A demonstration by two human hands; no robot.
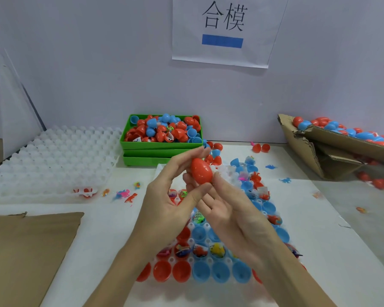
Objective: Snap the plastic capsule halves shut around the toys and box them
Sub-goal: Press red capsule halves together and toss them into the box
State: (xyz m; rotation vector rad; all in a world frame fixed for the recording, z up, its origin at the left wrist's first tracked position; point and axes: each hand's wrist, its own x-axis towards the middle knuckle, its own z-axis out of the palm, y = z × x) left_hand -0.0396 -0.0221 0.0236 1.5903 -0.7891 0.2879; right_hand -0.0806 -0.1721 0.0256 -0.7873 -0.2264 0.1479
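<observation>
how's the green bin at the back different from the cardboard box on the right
The green bin is rigid plastic, sits level, stacked on a second green bin, and holds mostly open halves. The cardboard box is torn, tilted on its side, and holds mostly closed capsules, with some spilling out under it. Both hold red and blue pieces.

Cardboard box (341, 149) at far right cut off by frame edge. Both hands hide middle of capsule tray (211, 273). Toys in filled cups too small to identify.

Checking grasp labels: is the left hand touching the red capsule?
Touching. Head view shows the left hand thumb and fingertips pressed on the red capsule.
</observation>
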